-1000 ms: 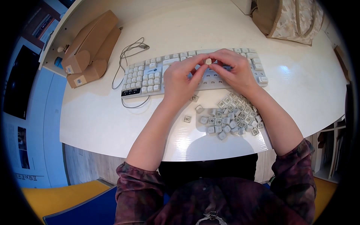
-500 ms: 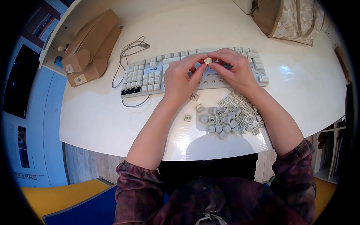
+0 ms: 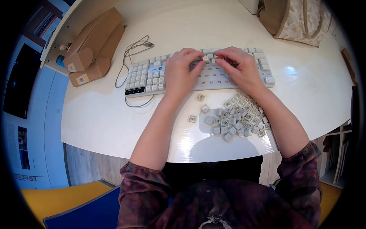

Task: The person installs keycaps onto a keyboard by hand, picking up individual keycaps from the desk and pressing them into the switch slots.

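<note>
The white keyboard (image 3: 143, 90) lies across the table, with keycaps on its left part and bare switches in the middle. Over its upper middle, my left hand (image 3: 183, 70) has thumb and index finger at the sides of a light keycap (image 3: 206, 58). My right hand (image 3: 241, 70) is just to the right, thumb and index finger apart, tips near other keycaps in the same row; nothing shows in its grip. Below the keyboard lies a pile of loose keycaps (image 3: 241, 118), many upside down. Three more (image 3: 192, 119) lie left of the pile.
A grey cable (image 3: 126, 63) curls on the white table (image 3: 103, 118) behind and left of the keyboard. Brown cardboard boxes (image 3: 93, 42) stand at the back left. A beige patterned bag (image 3: 301, 21) is at the back right.
My hands were together holding one keycap; they have moved apart and the keycap is down at the keyboard's upper middle. My right hand has let go of it.
</note>
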The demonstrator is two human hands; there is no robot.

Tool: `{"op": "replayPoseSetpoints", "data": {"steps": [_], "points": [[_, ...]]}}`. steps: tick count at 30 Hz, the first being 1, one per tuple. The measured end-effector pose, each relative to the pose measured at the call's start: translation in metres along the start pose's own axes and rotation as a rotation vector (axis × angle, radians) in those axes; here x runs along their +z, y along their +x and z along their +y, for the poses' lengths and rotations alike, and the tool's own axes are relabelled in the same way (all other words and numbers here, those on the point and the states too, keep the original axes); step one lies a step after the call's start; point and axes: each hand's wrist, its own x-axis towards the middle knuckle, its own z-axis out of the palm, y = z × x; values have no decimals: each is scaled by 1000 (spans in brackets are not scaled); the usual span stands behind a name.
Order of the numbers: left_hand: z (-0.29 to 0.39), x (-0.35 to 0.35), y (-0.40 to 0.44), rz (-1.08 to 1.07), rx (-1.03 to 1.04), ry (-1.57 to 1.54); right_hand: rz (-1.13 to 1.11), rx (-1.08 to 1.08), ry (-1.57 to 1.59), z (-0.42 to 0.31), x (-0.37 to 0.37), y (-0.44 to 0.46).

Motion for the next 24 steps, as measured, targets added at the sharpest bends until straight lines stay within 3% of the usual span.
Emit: {"op": "replayPoseSetpoints", "data": {"steps": [7,24], "points": [[4,1,-1,-33,-17,104,-22,-198,-218,4,3,0],[5,-1,-1,-41,12,135,-111,-276,-444,3,6,0]]}}
